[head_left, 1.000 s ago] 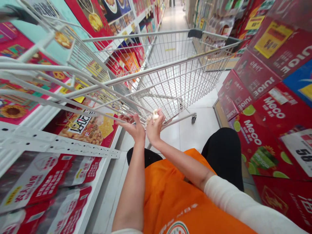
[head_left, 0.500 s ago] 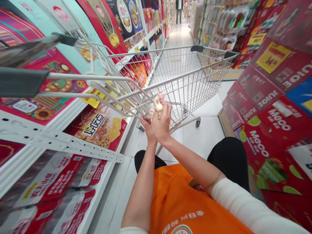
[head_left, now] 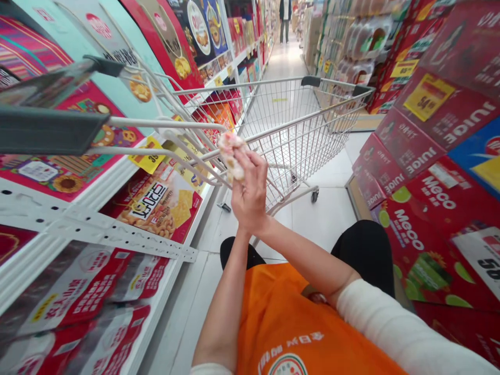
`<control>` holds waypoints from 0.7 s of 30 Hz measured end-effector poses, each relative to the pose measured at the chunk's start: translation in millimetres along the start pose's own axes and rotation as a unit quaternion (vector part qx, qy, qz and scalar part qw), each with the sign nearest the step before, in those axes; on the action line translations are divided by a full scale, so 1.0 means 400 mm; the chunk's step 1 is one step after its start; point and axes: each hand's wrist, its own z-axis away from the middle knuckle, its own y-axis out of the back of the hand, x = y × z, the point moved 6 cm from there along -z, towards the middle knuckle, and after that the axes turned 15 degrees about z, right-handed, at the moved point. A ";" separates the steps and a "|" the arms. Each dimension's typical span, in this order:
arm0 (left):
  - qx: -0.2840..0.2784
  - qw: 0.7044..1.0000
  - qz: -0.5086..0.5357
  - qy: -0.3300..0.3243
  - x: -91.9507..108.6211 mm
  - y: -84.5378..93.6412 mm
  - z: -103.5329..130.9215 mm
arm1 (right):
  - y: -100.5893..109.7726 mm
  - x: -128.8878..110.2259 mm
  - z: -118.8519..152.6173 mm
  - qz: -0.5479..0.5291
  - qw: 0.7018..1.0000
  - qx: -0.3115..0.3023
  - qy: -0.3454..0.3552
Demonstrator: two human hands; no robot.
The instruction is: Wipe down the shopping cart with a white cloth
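Observation:
My right hand (head_left: 252, 190) is closed around a crumpled white cloth (head_left: 231, 156) with pink and yellowish patches. The cloth sticks out past the fingers, in front of the metal side bars of a shopping cart (head_left: 269, 140); whether it touches them I cannot tell. Behind and beneath the right hand lies my left hand (head_left: 242, 225), with the wrists crossing close together. Its fingers are hidden, so what they hold does not show. The cart's grey handle (head_left: 50, 130) is at the left.
Shelves with boxed snacks (head_left: 156, 203) and red-and-clear packs (head_left: 74, 291) line the left side. Stacked red drink cartons (head_left: 422, 224) rise close on the right. Black cart wheels (head_left: 314, 196) rest on the white floor (head_left: 324, 219). Down the aisle stands a person (head_left: 285, 23).
The cloth and my right hand have moved up and a little left. My left hand's fingers, partly visible before, are now covered. The cart handle appears slightly further right in view.

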 end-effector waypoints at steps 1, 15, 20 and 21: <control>0.005 1.000 0.000 -0.004 0.019 0.003 0.004 | 0.000 -0.013 0.011 0.003 0.999 0.004 0.034; 0.007 0.997 0.068 -0.034 0.240 0.058 -0.019 | -0.038 0.040 0.070 0.014 0.988 -0.033 0.151; 0.037 0.998 0.011 -0.053 0.294 0.087 -0.047 | -0.007 0.044 0.088 0.016 0.981 -0.026 0.193; 0.041 0.997 0.016 -0.056 0.304 0.087 -0.056 | 0.004 0.038 0.077 0.016 0.982 -0.016 0.189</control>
